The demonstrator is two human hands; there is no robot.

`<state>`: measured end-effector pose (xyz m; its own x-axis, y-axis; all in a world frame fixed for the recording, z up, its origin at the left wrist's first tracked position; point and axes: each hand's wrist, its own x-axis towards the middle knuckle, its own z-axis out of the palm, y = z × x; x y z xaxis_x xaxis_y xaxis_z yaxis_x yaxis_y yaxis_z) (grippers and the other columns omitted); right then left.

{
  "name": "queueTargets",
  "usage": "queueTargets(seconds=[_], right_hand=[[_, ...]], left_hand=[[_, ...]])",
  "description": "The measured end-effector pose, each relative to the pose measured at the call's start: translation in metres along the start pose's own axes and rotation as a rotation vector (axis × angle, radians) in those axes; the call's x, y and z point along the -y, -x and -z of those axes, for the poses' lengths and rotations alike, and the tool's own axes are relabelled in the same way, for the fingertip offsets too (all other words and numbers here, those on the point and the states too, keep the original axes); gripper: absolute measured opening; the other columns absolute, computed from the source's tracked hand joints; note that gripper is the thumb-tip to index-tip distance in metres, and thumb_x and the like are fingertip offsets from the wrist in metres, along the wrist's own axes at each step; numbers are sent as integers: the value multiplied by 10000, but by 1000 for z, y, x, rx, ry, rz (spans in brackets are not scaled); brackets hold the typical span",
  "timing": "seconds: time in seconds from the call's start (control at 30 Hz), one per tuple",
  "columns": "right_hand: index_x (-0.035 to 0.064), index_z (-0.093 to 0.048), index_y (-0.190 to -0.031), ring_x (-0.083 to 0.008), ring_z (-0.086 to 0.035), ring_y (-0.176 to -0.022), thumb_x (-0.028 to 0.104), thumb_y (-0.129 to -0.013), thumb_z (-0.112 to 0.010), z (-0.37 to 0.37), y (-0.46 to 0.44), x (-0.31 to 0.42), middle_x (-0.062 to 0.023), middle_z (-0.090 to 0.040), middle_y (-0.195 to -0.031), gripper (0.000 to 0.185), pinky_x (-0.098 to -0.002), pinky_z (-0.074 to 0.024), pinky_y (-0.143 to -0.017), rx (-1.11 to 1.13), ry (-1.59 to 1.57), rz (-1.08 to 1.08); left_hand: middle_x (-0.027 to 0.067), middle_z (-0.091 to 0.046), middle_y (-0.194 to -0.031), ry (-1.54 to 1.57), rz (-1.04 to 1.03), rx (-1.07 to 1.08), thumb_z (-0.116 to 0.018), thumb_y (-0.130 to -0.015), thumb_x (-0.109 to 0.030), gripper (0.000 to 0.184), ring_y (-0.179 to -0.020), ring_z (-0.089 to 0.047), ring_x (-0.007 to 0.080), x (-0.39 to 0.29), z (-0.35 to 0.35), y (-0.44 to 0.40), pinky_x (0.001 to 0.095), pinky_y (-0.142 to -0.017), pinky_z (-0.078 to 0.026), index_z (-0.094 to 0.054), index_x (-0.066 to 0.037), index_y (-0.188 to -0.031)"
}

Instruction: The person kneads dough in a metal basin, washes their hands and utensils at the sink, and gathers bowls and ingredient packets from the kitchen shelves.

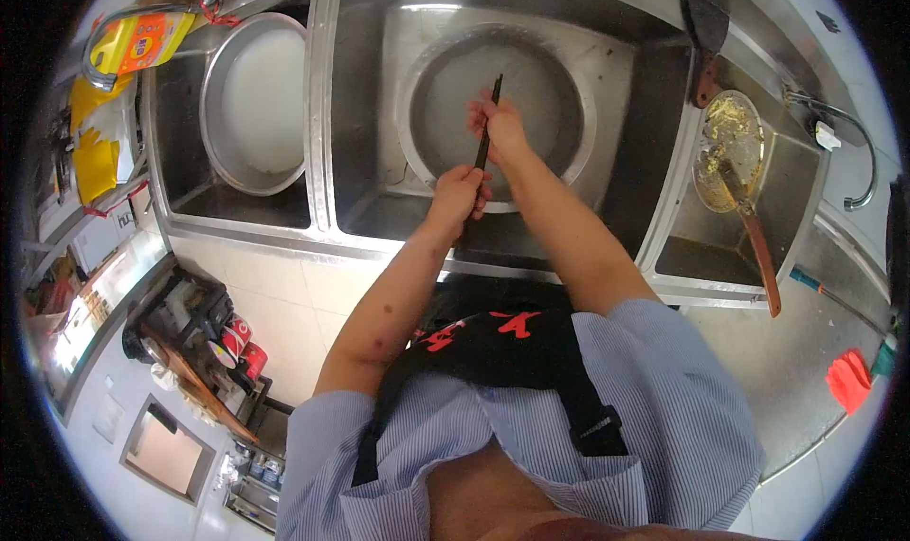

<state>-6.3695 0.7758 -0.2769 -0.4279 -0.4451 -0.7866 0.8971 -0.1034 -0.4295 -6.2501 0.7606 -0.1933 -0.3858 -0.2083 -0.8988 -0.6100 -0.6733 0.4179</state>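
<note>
Grasping dark chopsticks over the basin in the middle sink, nearer with the left hand, farther with the right hand. Seemingly at the rubbing step; next, probably best to keep the near grip firm and work the far one lengthwise.

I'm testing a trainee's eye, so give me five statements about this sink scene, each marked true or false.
1. The left grip and right grip hold slender dark sticks. True.
2. The sticks are bright red. False: they are dark.
3. A round silvery metal basin beneath them holds cloudy liquid. True.
4. A brown wooden-handled tool lies inside that basin. False: it lies in the right-hand sink area.
5. A glossy yellow-and-orange package is at far left. True.
</note>
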Motion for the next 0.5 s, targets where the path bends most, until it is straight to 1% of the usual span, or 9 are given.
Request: queueTargets(seconds=[0.03,0.07,0.13,0.17,0.27,0.37,0.47,0.5], right_hand=[[30,-528,-964,-118,-463,-555,197,-922,-431,1,3,6,-42,-496,-671,198,-260,-430,-497,-59,98,-32],[32,-529,-938,-117,-453,-544,206,-924,-422,11,-4,7,-39,-494,-667,204,-260,-419,-488,-67,105,-58],[37,-530,-888,-114,-431,-523,223,-929,-404,24,-20,7,-35,-489,-658,228,-261,-397,-469,-81,105,-109],[44,-521,-831,-111,-401,-499,240,-933,-384,25,-23,7,-33,-480,-648,260,-260,-369,-454,-121,140,-125],[40,-530,-856,-105,-400,-494,233,-931,-389,21,-41,12,-35,-480,-647,250,-252,-360,-441,-210,105,-109],[26,-543,-872,-106,-408,-496,189,-917,-420,20,-42,14,-41,-484,-644,208,-244,-360,-426,-88,-92,-107],[10,-550,-897,-105,-412,-495,145,-897,-452,19,-38,14,-41,-487,-642,166,-231,-365,-415,-68,-133,-16],[5,-549,-905,-107,-414,-494,132,-891,-463,20,-35,17,-42,-490,-642,154,-227,-371,-418,-143,-147,-53]], left_hand=[[30,-477,-621,-18,-1,17,-400,-919,-193,235,-478,-412,104,1,3,1,246,-402,-321,-540,-5,-906],[34,-483,-624,-37,0,32,-401,-918,-193,242,-470,-409,104,3,4,2,245,-398,-318,-547,-1,-912],[33,-481,-622,-111,30,-13,-405,-915,-195,243,-457,-400,103,2,3,6,244,-391,-312,-552,-2,-898],[33,-481,-621,-146,44,-36,-408,-914,-197,244,-450,-396,102,1,3,6,243,-387,-309,-555,-3,-891],[40,-482,-627,-63,45,12,-418,-908,-190,214,-451,-397,104,-4,3,9,238,-382,-299,-535,-16,-865],[53,-491,-651,128,59,80,-452,-892,-167,148,-478,-414,107,-6,3,8,243,-387,-314,-498,-31,-854],[47,-491,-691,57,15,19,-496,-883,-180,159,-501,-409,101,-8,-3,2,241,-395,-312,-471,-31,-932],[46,-488,-691,43,29,30,-500,-881,-176,153,-505,-411,102,-7,-5,0,242,-396,-313,-472,-34,-928]])
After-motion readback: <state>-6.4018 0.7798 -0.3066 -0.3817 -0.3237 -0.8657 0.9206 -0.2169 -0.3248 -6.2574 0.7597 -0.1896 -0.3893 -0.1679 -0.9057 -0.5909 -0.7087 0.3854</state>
